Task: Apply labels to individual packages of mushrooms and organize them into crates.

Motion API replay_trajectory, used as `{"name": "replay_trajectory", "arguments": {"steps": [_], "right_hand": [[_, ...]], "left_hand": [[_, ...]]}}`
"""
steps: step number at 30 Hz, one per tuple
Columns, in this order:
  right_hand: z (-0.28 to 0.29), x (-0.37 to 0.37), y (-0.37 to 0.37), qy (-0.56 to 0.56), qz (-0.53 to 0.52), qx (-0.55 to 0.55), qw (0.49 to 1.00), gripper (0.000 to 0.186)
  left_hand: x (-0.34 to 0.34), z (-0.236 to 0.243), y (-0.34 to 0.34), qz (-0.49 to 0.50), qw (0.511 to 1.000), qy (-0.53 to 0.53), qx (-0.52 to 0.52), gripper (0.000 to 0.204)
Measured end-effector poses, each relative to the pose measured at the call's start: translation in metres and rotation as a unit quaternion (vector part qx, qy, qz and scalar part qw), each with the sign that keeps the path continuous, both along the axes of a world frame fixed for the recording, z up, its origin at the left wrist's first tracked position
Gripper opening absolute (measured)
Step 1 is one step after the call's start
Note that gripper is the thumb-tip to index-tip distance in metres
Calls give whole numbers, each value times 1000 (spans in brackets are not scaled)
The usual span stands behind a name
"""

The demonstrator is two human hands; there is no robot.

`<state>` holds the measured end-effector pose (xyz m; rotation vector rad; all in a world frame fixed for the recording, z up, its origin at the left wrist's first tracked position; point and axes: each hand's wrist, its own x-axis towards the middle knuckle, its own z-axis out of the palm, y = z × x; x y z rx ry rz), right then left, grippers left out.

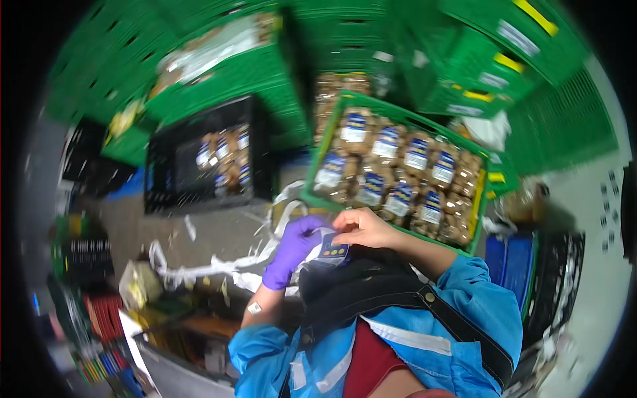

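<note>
My left hand [298,245], in a purple glove, is closed on a small grey-and-white item [331,249] with coloured dots, held at my waist over a black apron. The bare fingers of my right hand [361,231] are bent onto that item's upper part; exactly what they pinch is too small to make out. Just beyond my hands, a tilted green crate [481,172] holds rows of packs of brown produce [417,152] with blue-and-white labels. To its left, a black crate [172,156] holds several similar packs [225,147].
Green crates [352,26] are stacked along the back and right. Loose white strips [219,264] lie on the grey floor below the black crate. At the right stand blue and black crates [507,268]; more crates and a yellowish bag [141,282] are at the lower left.
</note>
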<state>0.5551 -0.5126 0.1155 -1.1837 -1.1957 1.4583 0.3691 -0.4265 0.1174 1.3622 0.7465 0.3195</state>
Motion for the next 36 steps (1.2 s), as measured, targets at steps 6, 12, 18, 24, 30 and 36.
{"name": "replay_trajectory", "arguments": {"steps": [6, 12, 18, 24, 30, 36], "right_hand": [[-20, 124, -103, -113, -125, -78, 983, 10], [-62, 282, -158, -100, -400, -2, 911, 29], [-116, 408, -171, -181, -419, -9, 889, 56], [-167, 416, -165, -179, -409, -57, 893, 60], [-171, 406, -148, -340, -422, -72, 837, 55], [-138, 389, -142, -535, -349, -123, 760, 51]], "left_hand": [[136, -46, -47, -126, 989, -46, -64, 17], [174, -101, -70, -53, 996, 57, 34, 11], [170, -106, -87, -26, 998, -58, 4, 8], [176, -73, -96, -19, 975, 56, -216, 32], [179, -71, -86, -86, 975, 90, -185, 31], [179, -76, -87, -67, 988, 74, -117, 22]]}}
